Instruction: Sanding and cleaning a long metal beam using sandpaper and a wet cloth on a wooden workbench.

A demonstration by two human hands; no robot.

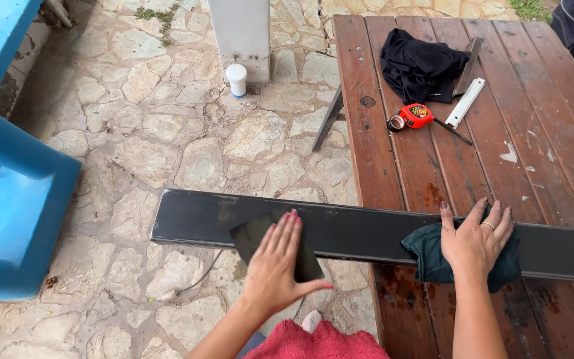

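Black plank (367,233) across the wooden counter's (553,133) left edge.
Left hand (275,262) presses a dark sanding sheet (252,236) flat, fingers spread open; right hand (476,240), fingers open, pins a teal cloth (426,256).

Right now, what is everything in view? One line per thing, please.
plank: 1, black, across the table edge, jutting over the paving
sanding sheet: 1, dark grey, on the plank under the left hand
rag: 1, dark teal, on the plank under the right hand
table: 1, reddish-brown wood, right
black cloth: 1, far end of table
tape measure: 1, red, beside the cloth
white bar: 1, right of the tape measure
white tube: 1, on paving by the pillar
blue frame: 1, left
left hand: flat on the sheet
right hand: flat on the rag
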